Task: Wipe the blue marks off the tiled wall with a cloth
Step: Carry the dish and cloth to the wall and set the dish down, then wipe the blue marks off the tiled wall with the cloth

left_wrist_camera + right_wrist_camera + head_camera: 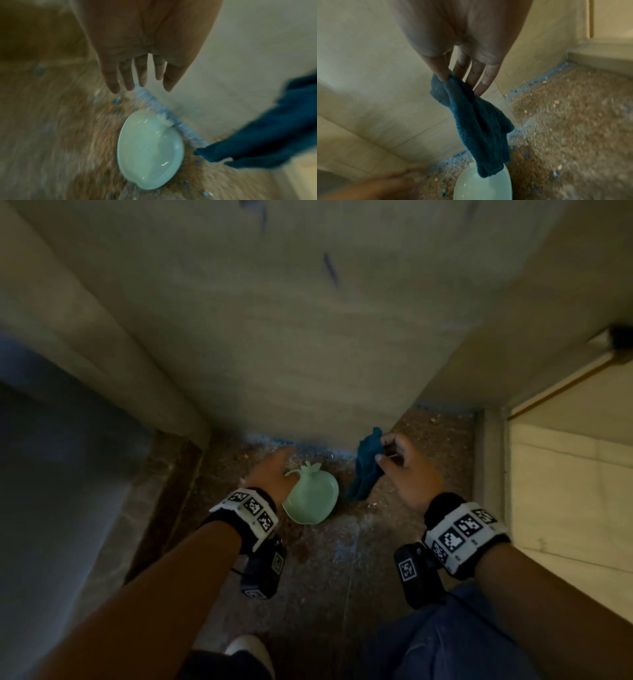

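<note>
teal terry cloth (476, 121), crumpled, hanging limp, pinched by R hand (464, 44)

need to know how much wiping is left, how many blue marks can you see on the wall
3 at least. One blue streak sits mid-wall, right of centre; another near the top, left of it; a smudge at the top edge. More may lie above the frame.

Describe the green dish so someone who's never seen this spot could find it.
Look where the tiled wall meets the speckled floor. The dish sits there between both hands, beside the dark blue cloth. It alone is pale mint and apple-shaped.
</note>
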The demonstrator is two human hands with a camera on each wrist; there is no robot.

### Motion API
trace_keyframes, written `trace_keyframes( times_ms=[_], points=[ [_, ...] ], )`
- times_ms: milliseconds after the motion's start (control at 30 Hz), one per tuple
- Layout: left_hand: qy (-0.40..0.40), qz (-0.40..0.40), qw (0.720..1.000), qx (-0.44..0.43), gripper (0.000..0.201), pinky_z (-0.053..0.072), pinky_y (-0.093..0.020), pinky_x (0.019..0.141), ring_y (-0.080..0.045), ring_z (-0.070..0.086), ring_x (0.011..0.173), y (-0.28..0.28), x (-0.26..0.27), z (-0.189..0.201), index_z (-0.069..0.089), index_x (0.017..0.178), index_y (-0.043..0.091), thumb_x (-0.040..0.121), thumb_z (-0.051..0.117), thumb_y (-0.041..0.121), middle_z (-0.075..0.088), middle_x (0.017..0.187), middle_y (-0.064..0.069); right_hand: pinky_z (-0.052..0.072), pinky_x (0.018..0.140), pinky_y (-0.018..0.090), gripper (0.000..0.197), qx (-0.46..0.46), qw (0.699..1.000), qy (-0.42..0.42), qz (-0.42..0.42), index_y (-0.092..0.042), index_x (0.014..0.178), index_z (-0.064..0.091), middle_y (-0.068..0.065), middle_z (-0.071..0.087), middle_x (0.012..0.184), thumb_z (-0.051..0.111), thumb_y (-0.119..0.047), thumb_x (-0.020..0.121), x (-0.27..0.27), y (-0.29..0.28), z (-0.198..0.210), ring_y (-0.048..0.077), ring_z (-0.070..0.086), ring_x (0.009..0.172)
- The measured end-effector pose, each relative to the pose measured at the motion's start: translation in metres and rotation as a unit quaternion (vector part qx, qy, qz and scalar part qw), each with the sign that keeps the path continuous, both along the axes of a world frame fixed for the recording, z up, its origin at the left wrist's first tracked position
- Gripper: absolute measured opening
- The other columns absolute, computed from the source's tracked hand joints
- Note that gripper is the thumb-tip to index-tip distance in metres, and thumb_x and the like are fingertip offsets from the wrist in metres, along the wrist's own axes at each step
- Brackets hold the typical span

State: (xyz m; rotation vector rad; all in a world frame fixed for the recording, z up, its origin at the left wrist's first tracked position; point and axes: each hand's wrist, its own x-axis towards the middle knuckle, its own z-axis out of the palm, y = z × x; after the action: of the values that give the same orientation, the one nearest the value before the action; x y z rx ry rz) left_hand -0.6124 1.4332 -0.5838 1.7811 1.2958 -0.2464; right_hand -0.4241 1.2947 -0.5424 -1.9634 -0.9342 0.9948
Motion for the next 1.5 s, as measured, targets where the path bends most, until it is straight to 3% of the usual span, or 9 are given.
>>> trace_keyframes(
  times_ms=[167, 333, 433, 600, 733, 933, 1133, 1267, 1500],
  points=[
    [-0.098, -0.065, 0.993, -0.007, 0.057, 0.042, -0.039, 0.104, -0.023, 0.045, 0.129, -0.017, 0.012, 0.166, 0.036, 0.143, 0.032, 0.093, 0.059, 0.02, 0.039, 0.148, 0.001, 0.041, 0.064, 0.006, 0.016, 0.007, 1.0, 0.01, 0.018, -0.018, 0.106, 0.051, -0.011, 0.057, 0.098, 0.048, -0.005, 0.097, -0.01, -0.01, 0.136, 0.0, 0.054, 0.084],
    [-0.164, -0.123, 0.979, 0.006, 0.062, 0.035, -0.03, 0.107, -0.018, 0.036, 0.135, -0.04, 0.029, 0.339, 0.034, 0.144, 0.031, 0.092, 0.06, 0.012, 0.035, 0.15, 0.002, 0.049, 0.076, 0.025, 0.022, 0.036, 0.999, 0.014, 0.025, -0.022, 0.102, 0.057, 0.006, 0.062, 0.101, 0.049, -0.002, 0.095, -0.015, -0.018, 0.29, 0.019, 0.06, 0.089],
    [-0.199, -0.144, 0.969, 0.008, 0.061, 0.031, -0.021, 0.099, -0.016, 0.034, 0.136, -0.046, 0.037, 0.451, 0.033, 0.145, 0.03, 0.092, 0.061, 0.015, 0.036, 0.149, 0.002, 0.049, 0.075, 0.024, 0.025, 0.073, 0.996, 0.037, 0.026, -0.021, 0.098, 0.06, 0.008, 0.063, 0.096, 0.051, 0.002, 0.093, -0.013, -0.021, 0.398, 0.016, 0.061, 0.087],
    [-0.235, -0.168, 0.957, 0.022, 0.02, 0.04, -0.028, 0.092, -0.015, 0.048, 0.123, -0.042, 0.047, 0.583, 0.054, 0.109, 0.026, 0.092, 0.062, 0.021, 0.055, 0.128, 0.003, 0.044, 0.075, 0.019, 0.017, 0.117, 0.992, 0.018, 0.043, -0.003, 0.097, 0.059, -0.002, 0.06, 0.089, 0.05, 0.009, 0.09, 0.003, -0.024, 0.53, 0.006, 0.057, 0.082],
    [-0.285, -0.199, 0.936, 0.054, 0.022, 0.048, -0.039, 0.081, -0.021, 0.062, 0.091, -0.037, 0.055, 0.653, 0.047, 0.083, 0.032, 0.09, 0.065, 0.02, 0.064, 0.094, -0.002, 0.044, 0.073, 0.018, 0.018, 0.15, 0.987, -0.041, 0.032, -0.007, 0.091, 0.058, 0.001, 0.059, 0.088, 0.05, 0.01, 0.089, 0.008, -0.028, 0.602, 0.006, 0.056, 0.079],
    [-0.338, -0.251, 0.901, 0.106, 0.02, 0.045, -0.023, 0.065, -0.01, 0.055, 0.067, -0.03, 0.073, 0.732, 0.054, 0.093, 0.028, 0.086, 0.069, 0.018, 0.056, 0.079, 0.004, 0.041, 0.072, 0.029, 0.022, 0.181, 0.972, -0.114, -0.092, -0.015, 0.084, 0.056, 0.0, 0.059, 0.08, 0.05, 0.005, 0.088, 0.026, -0.042, 0.68, 0.013, 0.053, 0.074],
    [-0.386, -0.257, 0.864, 0.194, 0.011, 0.037, -0.005, 0.062, -0.008, 0.053, 0.076, -0.042, 0.105, 0.792, 0.059, 0.093, 0.021, 0.09, 0.061, 0.011, 0.058, 0.085, 0.001, 0.046, 0.069, 0.029, 0.026, 0.184, 0.973, -0.116, -0.075, -0.017, 0.093, 0.056, 0.011, 0.064, 0.085, 0.05, 0.008, 0.087, 0.032, -0.063, 0.738, 0.016, 0.059, 0.074],
    [-0.415, -0.267, 0.852, 0.175, 0.016, 0.045, -0.026, 0.068, -0.017, 0.056, 0.083, -0.058, 0.135, 0.825, 0.056, 0.091, 0.024, 0.092, 0.054, 0.008, 0.056, 0.084, 0.004, 0.052, 0.071, 0.03, 0.026, 0.199, 0.974, -0.062, -0.088, -0.014, 0.096, 0.061, 0.01, 0.065, 0.09, 0.046, 0.006, 0.089, 0.043, -0.078, 0.765, 0.017, 0.063, 0.077],
    [-0.452, -0.231, 0.851, 0.133, 0.019, 0.054, -0.046, 0.08, -0.031, 0.062, 0.09, -0.087, 0.188, 0.876, 0.056, 0.088, 0.027, 0.094, 0.048, 0.011, 0.062, 0.094, -0.006, 0.047, 0.067, 0.031, 0.011, 0.283, 0.942, -0.127, -0.126, -0.017, 0.092, 0.054, -0.002, 0.063, 0.093, 0.055, -0.007, 0.091, 0.085, -0.088, 0.8, 0.011, 0.062, 0.074]
  ],
)
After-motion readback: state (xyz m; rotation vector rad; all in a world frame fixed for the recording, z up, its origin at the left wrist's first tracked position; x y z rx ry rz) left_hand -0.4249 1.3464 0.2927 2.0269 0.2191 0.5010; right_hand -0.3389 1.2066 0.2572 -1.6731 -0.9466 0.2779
